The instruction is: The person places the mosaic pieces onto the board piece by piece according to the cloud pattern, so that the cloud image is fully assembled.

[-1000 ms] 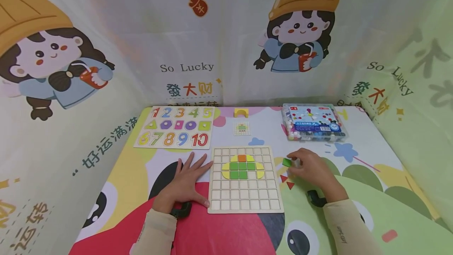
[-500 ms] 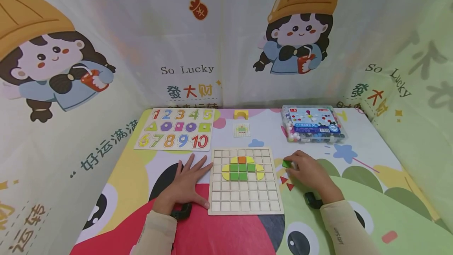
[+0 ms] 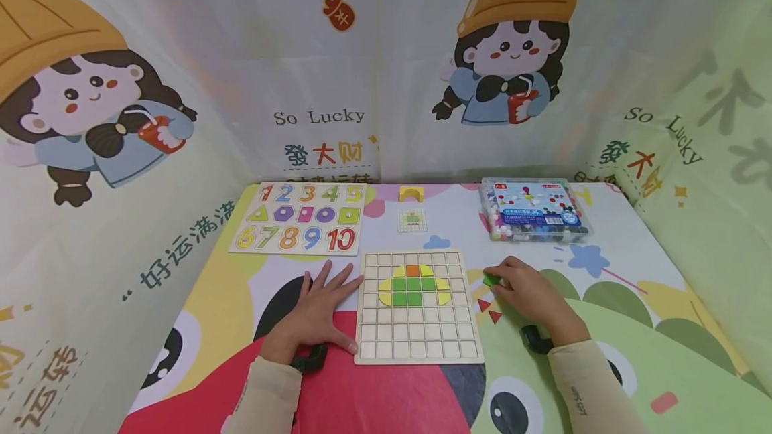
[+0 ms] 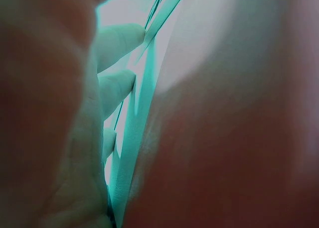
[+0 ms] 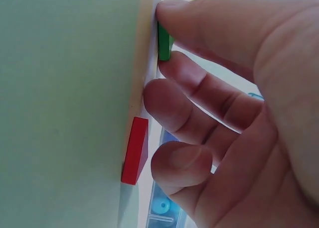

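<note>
A wooden grid board lies in the middle of the table in the head view. On it sit several green squares, an orange square and several rounded yellow pieces. My left hand lies spread with fingertips and thumb at the board's left edge. Right of the board, my right hand pinches a loose green square tile between thumb and index finger, close over the table. Two red triangles lie just below it; one red triangle shows near the curled fingers in the right wrist view.
Behind the board lie a small pattern card and a yellow arch block. A number and shape puzzle lies back left. A clear box of beads stands back right. Printed cloth hangs around the table.
My right hand has shifted slightly and its fingers have closed further over the green tile, which now shows less. The left hand and the board pieces stay put.
</note>
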The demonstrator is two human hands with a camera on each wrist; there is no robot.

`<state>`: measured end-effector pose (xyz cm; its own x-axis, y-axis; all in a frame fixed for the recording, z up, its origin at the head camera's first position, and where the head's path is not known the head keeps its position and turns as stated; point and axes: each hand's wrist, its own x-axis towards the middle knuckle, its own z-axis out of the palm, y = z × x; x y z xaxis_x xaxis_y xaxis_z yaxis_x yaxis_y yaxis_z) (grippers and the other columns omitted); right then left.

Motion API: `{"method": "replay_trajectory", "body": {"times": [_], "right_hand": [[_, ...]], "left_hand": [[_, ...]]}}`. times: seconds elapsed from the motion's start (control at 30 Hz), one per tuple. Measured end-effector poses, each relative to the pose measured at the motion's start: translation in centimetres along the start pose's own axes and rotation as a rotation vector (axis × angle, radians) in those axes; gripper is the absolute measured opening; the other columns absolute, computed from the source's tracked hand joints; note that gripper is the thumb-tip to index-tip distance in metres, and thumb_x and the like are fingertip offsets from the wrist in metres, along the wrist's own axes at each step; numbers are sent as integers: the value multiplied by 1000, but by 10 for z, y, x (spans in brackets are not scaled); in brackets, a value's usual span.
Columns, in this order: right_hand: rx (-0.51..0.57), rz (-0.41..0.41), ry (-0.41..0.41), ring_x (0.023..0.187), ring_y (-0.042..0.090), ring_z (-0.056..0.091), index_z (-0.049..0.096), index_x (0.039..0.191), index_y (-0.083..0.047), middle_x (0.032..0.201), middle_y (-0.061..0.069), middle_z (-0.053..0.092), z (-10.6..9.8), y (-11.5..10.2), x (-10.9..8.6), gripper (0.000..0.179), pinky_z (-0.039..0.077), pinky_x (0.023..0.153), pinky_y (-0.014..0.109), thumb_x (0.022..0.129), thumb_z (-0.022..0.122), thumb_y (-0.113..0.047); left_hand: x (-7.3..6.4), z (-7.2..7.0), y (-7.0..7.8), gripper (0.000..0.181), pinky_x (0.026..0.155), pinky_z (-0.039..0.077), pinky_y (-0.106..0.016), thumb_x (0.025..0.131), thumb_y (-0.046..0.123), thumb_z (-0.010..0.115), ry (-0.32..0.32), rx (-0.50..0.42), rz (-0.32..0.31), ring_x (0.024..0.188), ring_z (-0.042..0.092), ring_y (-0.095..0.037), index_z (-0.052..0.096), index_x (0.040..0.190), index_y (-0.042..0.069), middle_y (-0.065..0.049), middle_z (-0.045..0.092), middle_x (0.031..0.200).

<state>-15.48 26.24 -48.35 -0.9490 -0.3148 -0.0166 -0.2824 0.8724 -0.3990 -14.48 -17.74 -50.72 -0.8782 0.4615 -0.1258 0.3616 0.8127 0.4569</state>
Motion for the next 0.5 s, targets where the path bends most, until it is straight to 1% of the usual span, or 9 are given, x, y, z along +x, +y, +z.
{"method": "replay_trajectory", "body": {"times": [0.23, 0.5], "right_hand": [[0, 2, -15, 89, 17, 58, 75, 128, -6, 110, 7, 65, 0, 1, 0, 32, 58, 86, 46, 96, 76, -13], [34, 12, -25, 87, 16, 59, 77, 119, -7, 106, 5, 67, -1, 0, -1, 29, 58, 84, 44, 90, 77, -10]], "left_hand": [[0, 0, 1, 128, 126, -3, -77, 57, 64, 95, 4, 0, 1, 166, 2, -44, 37, 166, 32, -2, 21, 179], [0, -1, 1, 128, 126, -2, -78, 57, 63, 96, 10, 7, 6, 165, 3, -45, 37, 166, 31, -3, 22, 178]]}}
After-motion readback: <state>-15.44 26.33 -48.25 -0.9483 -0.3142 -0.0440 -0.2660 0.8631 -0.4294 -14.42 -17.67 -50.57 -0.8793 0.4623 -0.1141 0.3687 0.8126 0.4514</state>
